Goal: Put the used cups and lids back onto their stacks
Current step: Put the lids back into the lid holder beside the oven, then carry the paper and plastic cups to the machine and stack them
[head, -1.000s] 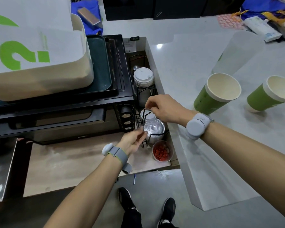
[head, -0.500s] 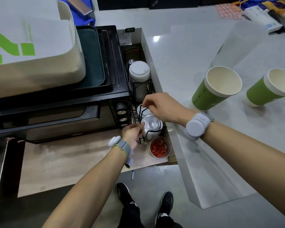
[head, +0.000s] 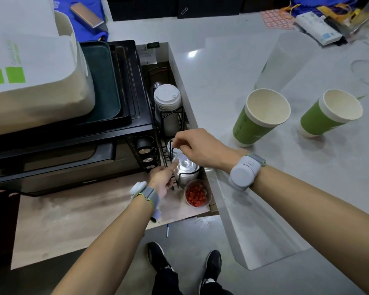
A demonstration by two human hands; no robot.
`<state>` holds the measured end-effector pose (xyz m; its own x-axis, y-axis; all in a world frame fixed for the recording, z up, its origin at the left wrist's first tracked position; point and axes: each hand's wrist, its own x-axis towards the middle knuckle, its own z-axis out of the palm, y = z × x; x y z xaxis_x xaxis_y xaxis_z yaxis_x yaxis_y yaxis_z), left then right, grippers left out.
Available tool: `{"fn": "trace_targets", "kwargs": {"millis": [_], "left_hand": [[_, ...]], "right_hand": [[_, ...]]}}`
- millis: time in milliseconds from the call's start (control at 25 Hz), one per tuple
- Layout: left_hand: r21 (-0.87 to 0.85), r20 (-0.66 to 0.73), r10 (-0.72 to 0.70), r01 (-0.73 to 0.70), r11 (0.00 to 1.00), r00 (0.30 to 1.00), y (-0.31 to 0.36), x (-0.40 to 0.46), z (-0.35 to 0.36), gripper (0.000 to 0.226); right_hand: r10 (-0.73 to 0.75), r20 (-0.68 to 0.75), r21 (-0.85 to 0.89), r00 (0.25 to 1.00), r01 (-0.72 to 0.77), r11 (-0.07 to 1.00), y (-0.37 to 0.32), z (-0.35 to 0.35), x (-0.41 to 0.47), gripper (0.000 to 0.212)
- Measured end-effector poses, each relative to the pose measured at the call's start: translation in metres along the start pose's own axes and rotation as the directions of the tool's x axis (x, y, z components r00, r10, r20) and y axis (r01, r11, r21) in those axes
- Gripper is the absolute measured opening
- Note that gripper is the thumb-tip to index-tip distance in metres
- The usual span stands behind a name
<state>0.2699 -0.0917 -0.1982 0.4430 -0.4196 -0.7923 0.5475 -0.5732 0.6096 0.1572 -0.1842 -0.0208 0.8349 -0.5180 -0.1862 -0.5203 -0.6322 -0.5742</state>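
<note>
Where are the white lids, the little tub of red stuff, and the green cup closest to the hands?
white lids (head: 166,96), head view, on the flat top of the uppermost lid.
tub of red stuff (head: 196,195), head view, on the red contents.
nearer green cup (head: 248,128), head view, on its green side.

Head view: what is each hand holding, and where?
Left hand touches the clear lid stack's near rim; right hand pinches at its far edge. Exact grip unclear.

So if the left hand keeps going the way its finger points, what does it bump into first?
Probably the clear lids stacked in the black wire rack; the left hand already has a fingertip on or almost on them.
</note>
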Motion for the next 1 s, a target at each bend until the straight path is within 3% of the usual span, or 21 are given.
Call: {"fn": "trace_targets", "kwargs": {"millis": [120, 240, 400, 560, 680, 840, 1000], "left_hand": [[0.045, 0.016, 0.079, -0.079, 0.996, 0.997, 0.002, -0.02, -0.012, 0.049], [0.121, 0.01, 0.287, -0.286, 0.951, 0.958, 0.006, -0.05, -0.025, 0.047], [0.055, 0.058, 0.567, -0.57, 0.82, 0.821, 0.032, -0.101, -0.027, 0.044], [0.112, 0.176, 0.764, -0.783, 0.611, 0.621, 0.061, -0.15, 0.008, 0.042], [0.119, 0.252, 0.816, -0.854, 0.507, 0.52, 0.071, -0.171, 0.045, 0.042], [0.126, 0.221, 0.851, -0.88, 0.459, 0.476, 0.076, -0.185, 0.093, 0.04], [0.183, 0.252, 0.857, -0.892, 0.414, 0.45, 0.075, -0.181, 0.113, 0.083]], "right_hand": [[-0.026, -0.023, 0.039, 0.999, 0.026, 0.999, -0.002, -0.001, -0.009, 0.029], [-0.047, -0.069, 0.08, 0.996, 0.053, 0.995, -0.001, -0.004, -0.026, 0.024], [-0.028, -0.155, 0.181, 0.988, 0.056, 0.982, 0.012, -0.013, -0.062, 0.021], [0.042, -0.225, 0.28, 0.974, 0.023, 0.96, 0.032, -0.027, -0.093, 0.019], [0.102, -0.291, 0.36, 0.951, 0.01, 0.933, 0.046, -0.039, -0.111, 0.017], [0.188, -0.364, 0.432, 0.912, -0.013, 0.902, 0.071, -0.06, -0.137, 0.018], [0.236, -0.398, 0.462, 0.887, -0.029, 0.886, 0.091, -0.073, -0.157, 0.013]]}}
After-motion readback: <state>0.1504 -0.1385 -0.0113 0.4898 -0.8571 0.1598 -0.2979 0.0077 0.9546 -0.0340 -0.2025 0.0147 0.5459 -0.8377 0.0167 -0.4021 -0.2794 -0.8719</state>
